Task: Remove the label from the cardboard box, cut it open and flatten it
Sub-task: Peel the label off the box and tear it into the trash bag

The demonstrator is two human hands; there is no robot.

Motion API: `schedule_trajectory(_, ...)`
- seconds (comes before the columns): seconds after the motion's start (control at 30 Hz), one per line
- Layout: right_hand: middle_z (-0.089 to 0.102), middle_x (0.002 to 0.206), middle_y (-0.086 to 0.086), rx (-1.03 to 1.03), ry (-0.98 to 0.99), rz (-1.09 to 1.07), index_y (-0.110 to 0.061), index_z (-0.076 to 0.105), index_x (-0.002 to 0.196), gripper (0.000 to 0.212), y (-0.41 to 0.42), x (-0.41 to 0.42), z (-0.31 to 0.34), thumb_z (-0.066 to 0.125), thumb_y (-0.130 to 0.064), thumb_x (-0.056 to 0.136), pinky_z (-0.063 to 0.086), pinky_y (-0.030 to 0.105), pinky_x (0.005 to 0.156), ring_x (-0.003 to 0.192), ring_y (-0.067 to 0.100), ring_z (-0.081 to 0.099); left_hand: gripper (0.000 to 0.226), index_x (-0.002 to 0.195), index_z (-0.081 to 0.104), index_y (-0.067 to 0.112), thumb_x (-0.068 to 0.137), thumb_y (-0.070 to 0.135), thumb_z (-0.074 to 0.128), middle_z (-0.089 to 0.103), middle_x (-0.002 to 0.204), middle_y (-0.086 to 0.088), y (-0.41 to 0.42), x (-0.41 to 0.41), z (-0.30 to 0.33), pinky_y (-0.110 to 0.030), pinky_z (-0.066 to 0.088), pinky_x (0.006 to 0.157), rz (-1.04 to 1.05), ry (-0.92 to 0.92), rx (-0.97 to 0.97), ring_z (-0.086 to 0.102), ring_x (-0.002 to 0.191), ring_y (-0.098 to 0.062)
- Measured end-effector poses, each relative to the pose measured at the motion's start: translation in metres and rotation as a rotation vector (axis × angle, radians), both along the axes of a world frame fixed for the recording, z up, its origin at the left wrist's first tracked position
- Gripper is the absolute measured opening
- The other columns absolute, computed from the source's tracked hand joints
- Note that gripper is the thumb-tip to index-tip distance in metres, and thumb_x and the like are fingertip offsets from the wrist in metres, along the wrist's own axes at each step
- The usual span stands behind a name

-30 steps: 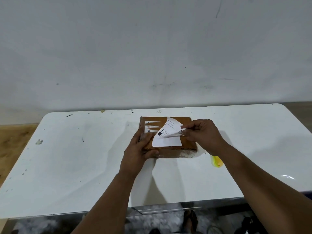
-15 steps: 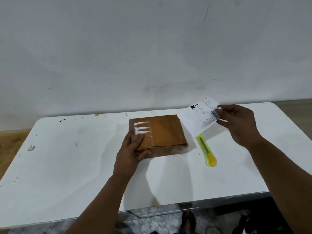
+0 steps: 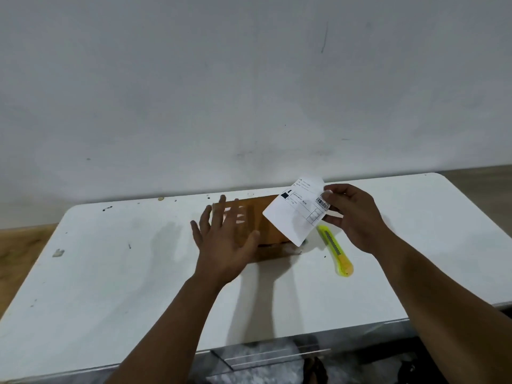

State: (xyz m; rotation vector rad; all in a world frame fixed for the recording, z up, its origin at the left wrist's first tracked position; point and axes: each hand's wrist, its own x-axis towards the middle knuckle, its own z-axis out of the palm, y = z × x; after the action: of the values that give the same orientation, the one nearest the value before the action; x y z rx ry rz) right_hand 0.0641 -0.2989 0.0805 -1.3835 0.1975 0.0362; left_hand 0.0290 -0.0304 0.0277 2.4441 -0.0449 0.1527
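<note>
My right hand (image 3: 357,217) has the label (image 3: 295,214) in a pinch grip, lifted off the box (image 3: 266,225). My left hand (image 3: 224,239), fingers spread, is blurred above the box on the surface (image 3: 110,273), cutter (image 3: 335,250) beside.

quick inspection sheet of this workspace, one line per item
surface: white table, scuffed, with dark specks and a small scrap near its left edge
job's things: cardboard box closed, flat on the table; label off the box, held in the air; yellow utility knife lying right of the box, untouched
clutter: nothing seen beyond the specks and scrap
grippers: left hand open, fingers spread, blurred, over the box's left part, contact unclear; right hand pinches the label's barcode edge
cables: nothing seen
surroundings: pale wall behind; wood floor at both sides; sandalled foot under the table's near edge
</note>
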Motion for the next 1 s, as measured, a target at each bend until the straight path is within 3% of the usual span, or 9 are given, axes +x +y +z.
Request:
schedule_trajectory(0.1,0.07,0.09,0.008,-0.013,-0.019,-0.028,-0.008,0.066,0.099,0.01,0.007,-0.008,0.002,0.066,-0.006,0.089,0.056,0.042,0.083,0.086,0.023,0.065,0.071,0.148,0.052,0.027,0.089,0.065,0.04,0.053,0.151,0.006,-0.024,0.019,0.034,-0.043,0.025,0.121,-0.048,0.023,-0.187,0.043,0.142,-0.017)
schedule_trajectory(0.23,0.069,0.09,0.011,-0.014,-0.037,-0.064,-0.006,0.065,0.1,0.009,0.003,-0.024,0.005,0.064,-0.005,0.091,0.056,0.043,0.083,0.084,0.024,0.065,0.025,0.115,0.074,0.023,0.099,0.037,0.061,0.074,0.108,0.01,-0.059,0.038,0.057,-0.035,0.051,0.094,-0.14,0.109,-0.341,0.066,0.107,-0.013)
schedule_trajectory(0.43,0.069,0.087,0.009,0.045,-0.017,-0.161,-0.01,0.066,0.1,0.01,-0.036,-0.054,0.008,0.062,-0.006,0.092,0.056,0.036,0.078,0.081,0.022,0.066,0.006,0.094,0.075,0.031,0.089,0.032,0.075,0.073,0.084,0.009,-0.109,0.046,0.053,-0.029,0.049,0.07,-0.173,0.161,-0.487,0.066,0.077,-0.011)
schedule_trajectory(0.57,0.069,0.08,0.008,0.013,0.04,-0.267,-0.023,0.058,0.121,0.03,-0.078,-0.082,-0.001,0.059,-0.009,0.094,0.058,0.04,0.081,0.073,0.022,0.064,0.013,0.104,0.077,0.033,0.091,0.029,0.076,0.075,0.095,0.007,-0.156,0.042,0.052,-0.024,0.05,0.08,-0.284,0.204,-0.485,0.068,0.088,-0.009)
schedule_trajectory(0.67,0.063,0.085,0.005,-0.022,0.136,-0.31,-0.031,0.047,0.135,0.042,-0.12,-0.105,-0.009,0.055,-0.014,0.097,0.055,0.045,0.09,0.075,0.023,0.064,0.022,0.112,0.079,0.028,0.091,0.022,0.076,0.075,0.103,0.01,-0.201,0.034,0.052,-0.002,0.044,0.076,-0.4,0.2,-0.438,0.067,0.099,-0.003)
schedule_trajectory(0.77,0.061,0.12,-0.004,-0.395,0.208,-0.381,-0.041,0.041,0.139,0.046,-0.168,-0.132,-0.017,0.053,-0.03,0.096,0.047,0.038,0.096,0.105,0.017,0.061,0.023,0.113,0.078,0.024,0.091,0.02,0.076,0.072,0.094,0.013,-0.251,0.022,0.05,0.001,0.041,0.07,-0.52,0.178,-0.361,0.064,0.088,0.003)
schedule_trajectory(0.83,0.052,0.133,-0.013,-0.66,0.119,-0.429,-0.038,0.043,0.139,0.048,-0.198,-0.152,-0.017,0.057,-0.032,0.094,0.041,0.031,0.103,0.119,0.008,0.05,0.023,0.113,0.078,0.023,0.09,0.021,0.077,0.071,0.089,0.015,-0.287,0.008,0.049,-0.004,0.042,0.071,-0.625,0.186,-0.277,0.063,0.084,0.003)
schedule_trajectory(0.93,0.056,0.132,-0.017,-0.898,-0.029,-0.402,-0.031,0.059,0.127,0.04,-0.243,-0.181,-0.008,0.068,-0.029,0.088,0.037,0.028,0.109,0.123,0.002,0.049,0.016,0.106,0.08,0.021,0.089,0.02,0.078,0.076,0.095,0.011,-0.345,-0.018,0.048,-0.019,0.051,0.081,-0.767,0.224,-0.172,0.069,0.092,-0.005)
schedule_trajectory(1.0,0.067,0.118,-0.016,-1.034,0.019,-0.34,-0.032,0.071,0.109,0.023,-0.275,-0.198,-0.003,0.071,-0.032,0.086,0.044,0.032,0.104,0.115,0.004,0.057,0.011,0.098,0.082,0.022,0.089,0.019,0.077,0.078,0.094,0.01,-0.383,-0.036,0.048,-0.021,0.051,0.08,-0.83,0.236,-0.151,0.07,0.091,-0.006)
